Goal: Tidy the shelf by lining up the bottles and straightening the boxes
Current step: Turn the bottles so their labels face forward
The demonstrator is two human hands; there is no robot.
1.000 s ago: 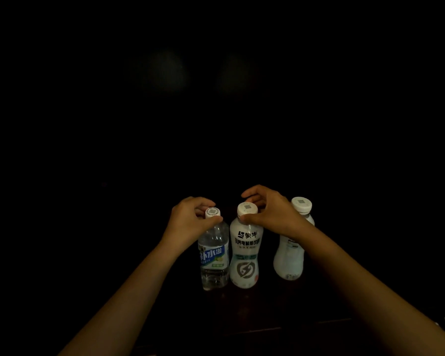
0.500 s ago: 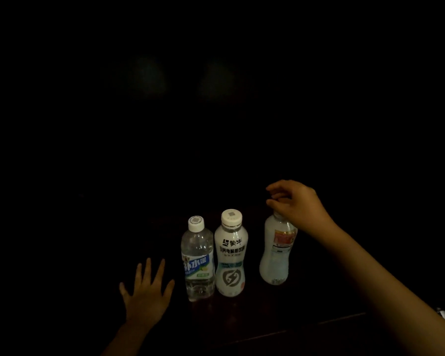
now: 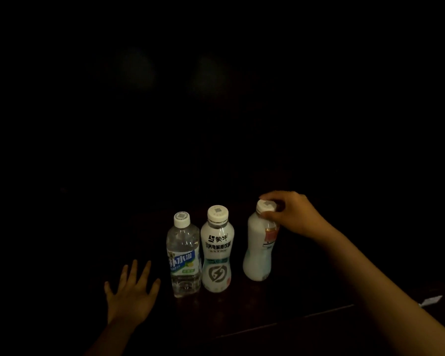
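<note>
Three bottles stand on a dark shelf (image 3: 267, 314). The clear water bottle (image 3: 183, 255) with a blue label is leftmost, touching the white drink bottle (image 3: 217, 249) with black lettering beside it. A gap to the right stands a curved white bottle (image 3: 259, 249) with a red label, tilted slightly. My right hand (image 3: 292, 211) grips it around the cap and neck. My left hand (image 3: 131, 291) lies flat with fingers spread, left of the water bottle and holding nothing. No boxes show in the darkness.
The scene is very dark. The shelf's front edge (image 3: 288, 321) runs diagonally below the bottles. A small pale object (image 3: 434, 299) shows at the right edge. Two faint blurs glow high in the background.
Both hands let go of the two left bottles' caps. My left hand dropped flat beside them; my right hand moved to the curved bottle, gripped its cap and turned it.
</note>
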